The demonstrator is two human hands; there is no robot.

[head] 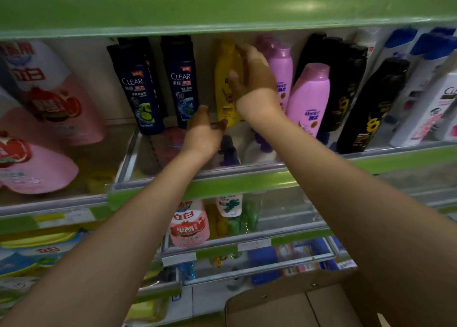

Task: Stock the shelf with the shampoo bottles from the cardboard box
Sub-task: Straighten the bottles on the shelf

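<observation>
A yellow shampoo bottle (pixel 226 79) stands upright at the back of the middle shelf (pixel 247 178), between dark blue CLEAR bottles (pixel 138 89) and pink bottles (pixel 309 97). My right hand (pixel 252 72) is wrapped around the yellow bottle's upper right side, thumb across its front. My left hand (pixel 205 126) hovers just below and left of the bottle's base, fingers loosely spread, holding nothing. The cardboard box (pixel 296 304) sits at the bottom of the view, below my right forearm.
Black bottles (pixel 346 84) and white bottles with blue caps (pixel 425 62) fill the shelf's right side. Pink refill pouches (pixel 49 99) hang at the left. A green shelf edge (pixel 222 10) runs overhead. Lower shelves hold mixed products.
</observation>
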